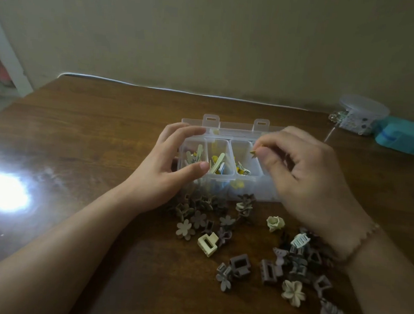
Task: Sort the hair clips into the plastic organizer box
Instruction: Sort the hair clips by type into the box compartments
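left hand (173,166) grips the organizer box (225,158) by its left end on the table; right hand (298,173) pinches a small yellow clip (252,153) above the third compartment (yellow ones inside). release it low, box held steady.

The bench (80,128) is seen as dark wood with a polished, glossy finish, a bright glare being reflected at its left. The organizer box (227,133) is made of clear, smooth plastic. The loose hair clips (240,264) near it are shown in matt plastic, grey and cream. A thin beaded bracelet (364,241) is worn on the right wrist.
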`<state>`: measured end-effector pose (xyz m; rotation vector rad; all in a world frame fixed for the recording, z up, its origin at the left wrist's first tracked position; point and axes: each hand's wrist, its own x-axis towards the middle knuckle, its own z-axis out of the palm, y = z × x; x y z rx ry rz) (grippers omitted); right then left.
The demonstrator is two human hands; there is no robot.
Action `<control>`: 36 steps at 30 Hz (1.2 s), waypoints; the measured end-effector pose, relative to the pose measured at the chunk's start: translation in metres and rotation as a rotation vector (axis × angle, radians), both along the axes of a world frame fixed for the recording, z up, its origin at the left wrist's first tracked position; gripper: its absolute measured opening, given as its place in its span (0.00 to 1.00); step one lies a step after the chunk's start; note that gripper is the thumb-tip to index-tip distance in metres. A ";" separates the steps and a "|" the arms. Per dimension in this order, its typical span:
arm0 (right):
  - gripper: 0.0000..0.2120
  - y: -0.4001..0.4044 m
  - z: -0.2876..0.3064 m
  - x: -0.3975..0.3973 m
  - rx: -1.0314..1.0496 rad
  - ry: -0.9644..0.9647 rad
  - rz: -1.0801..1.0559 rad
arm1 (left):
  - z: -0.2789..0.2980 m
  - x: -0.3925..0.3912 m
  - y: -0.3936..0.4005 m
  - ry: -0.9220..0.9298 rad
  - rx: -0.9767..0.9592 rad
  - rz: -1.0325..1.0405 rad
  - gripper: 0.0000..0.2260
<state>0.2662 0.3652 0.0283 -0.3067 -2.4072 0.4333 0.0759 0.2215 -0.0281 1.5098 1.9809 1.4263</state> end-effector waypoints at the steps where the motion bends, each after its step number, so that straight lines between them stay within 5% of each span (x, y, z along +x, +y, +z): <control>1: 0.07 0.005 -0.004 -0.005 0.026 -0.019 -0.046 | 0.000 0.000 0.000 -0.001 0.000 -0.002 0.31; 5: 0.13 0.012 -0.017 -0.009 0.042 -0.174 -0.064 | 0.001 0.000 -0.001 -0.016 -0.007 -0.006 0.32; 9: 0.12 -0.001 -0.001 0.007 0.128 -0.131 -0.002 | 0.001 0.001 -0.002 -0.006 -0.011 0.010 0.31; 13: 0.12 -0.031 0.006 0.019 0.227 -0.469 0.307 | -0.001 0.000 -0.001 0.030 -0.010 0.019 0.31; 17: 0.16 -0.036 -0.004 0.012 0.380 -0.629 0.379 | -0.001 0.000 -0.001 0.045 -0.007 0.021 0.31; 31: 0.10 -0.043 -0.012 0.004 0.454 -0.419 0.444 | 0.001 0.002 -0.001 0.045 0.010 0.017 0.30; 36: 0.08 -0.016 0.007 0.019 0.036 -0.086 0.350 | 0.001 0.001 -0.001 0.008 0.000 0.009 0.31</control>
